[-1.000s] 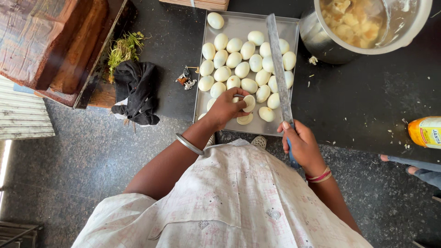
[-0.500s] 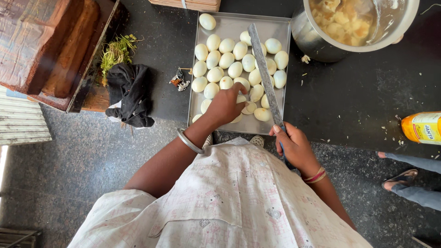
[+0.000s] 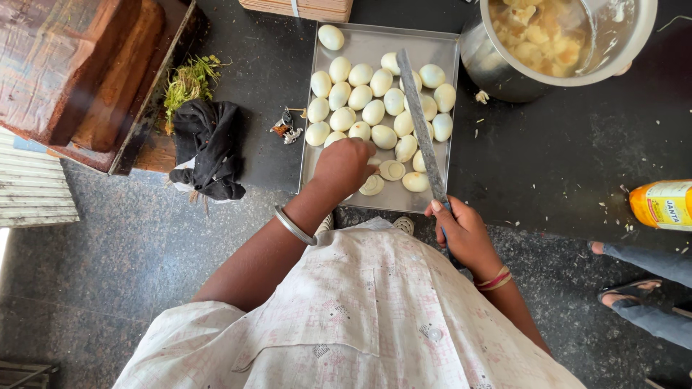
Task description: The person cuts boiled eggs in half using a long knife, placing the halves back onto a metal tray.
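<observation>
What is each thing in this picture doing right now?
Left hand: resting on the eggs at the near end of the tray.
Right hand: closed on the knife handle.
Knife: blade lying over the tray, pointing away.
Peeled eggs: mostly whole, two cut in half.
Metal tray: flat on the dark counter.
Steel pot: uncovered, yellowish food inside.
Black cloth: crumpled.
Yellow bottle: lying on its side.
</observation>
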